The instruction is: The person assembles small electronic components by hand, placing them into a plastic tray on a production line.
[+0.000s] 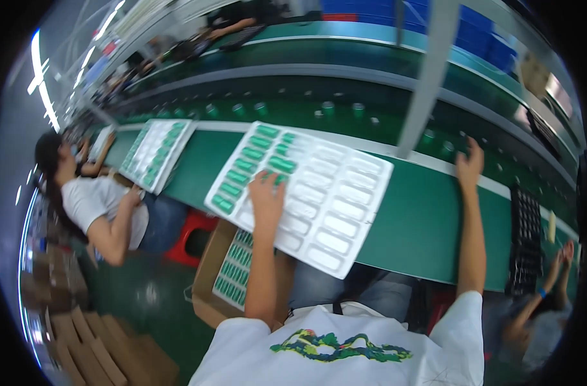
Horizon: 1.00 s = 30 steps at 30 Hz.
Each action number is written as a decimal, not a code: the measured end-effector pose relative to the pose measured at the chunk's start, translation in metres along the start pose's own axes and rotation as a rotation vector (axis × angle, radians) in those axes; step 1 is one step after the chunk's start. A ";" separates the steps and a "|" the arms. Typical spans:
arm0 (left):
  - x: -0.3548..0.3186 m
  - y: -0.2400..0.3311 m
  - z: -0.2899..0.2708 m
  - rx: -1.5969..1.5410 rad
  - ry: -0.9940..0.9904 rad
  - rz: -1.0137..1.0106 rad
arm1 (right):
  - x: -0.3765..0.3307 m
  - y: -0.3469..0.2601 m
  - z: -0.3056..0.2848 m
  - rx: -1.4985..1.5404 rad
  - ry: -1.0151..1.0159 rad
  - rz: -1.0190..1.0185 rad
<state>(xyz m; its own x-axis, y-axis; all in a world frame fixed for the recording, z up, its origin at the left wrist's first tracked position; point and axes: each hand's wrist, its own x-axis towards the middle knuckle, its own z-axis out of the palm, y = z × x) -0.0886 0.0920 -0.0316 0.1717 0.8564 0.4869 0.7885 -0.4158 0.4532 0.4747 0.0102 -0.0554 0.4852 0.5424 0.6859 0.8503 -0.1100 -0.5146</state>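
A white moulded tray [335, 212] lies tilted on the green worktop before me, its front edge jutting over my lap. Small green cylinders [247, 165] fill its left column and the upper part of the second; the other pockets show white. My left hand [266, 195] is over the second column, fingers bent round a green cylinder [279, 179] at the end of that row, partly hidden by them. My right hand [470, 166] is stretched to the belt's near edge, fingers apart, close to a green cylinder [448, 147] on the belt. I see nothing in it.
Several green cylinders stand along the dark conveyor belt [293, 106]. A grey post [428, 83] rises between my hands. A carton [206, 283] below holds another filled tray. Co-workers sit at left and right; another part-filled tray [157, 154] lies left, a black tray [525, 238] right.
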 end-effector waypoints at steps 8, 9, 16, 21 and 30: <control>0.011 -0.009 -0.001 -0.133 -0.076 -0.002 | 0.017 0.085 -0.006 -0.206 -0.315 0.017; 0.010 -0.009 -0.005 -0.039 -0.014 0.021 | 0.014 0.076 -0.002 -0.101 -0.271 0.060; 0.024 0.007 -0.028 -0.120 -0.226 -0.085 | 0.011 0.041 -0.022 0.481 0.000 0.550; 0.016 0.007 -0.028 -0.039 -0.031 0.007 | -0.007 0.044 -0.043 1.098 0.128 0.753; -0.031 0.114 -0.020 -1.573 -0.391 -0.616 | -0.009 -0.146 -0.074 1.487 -0.329 0.590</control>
<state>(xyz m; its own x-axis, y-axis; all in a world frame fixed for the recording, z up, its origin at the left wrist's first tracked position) -0.0160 0.0126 0.0198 0.4000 0.9098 -0.1104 -0.4543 0.3014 0.8383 0.3613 -0.0401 0.0509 0.4258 0.8840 0.1929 -0.4552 0.3935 -0.7987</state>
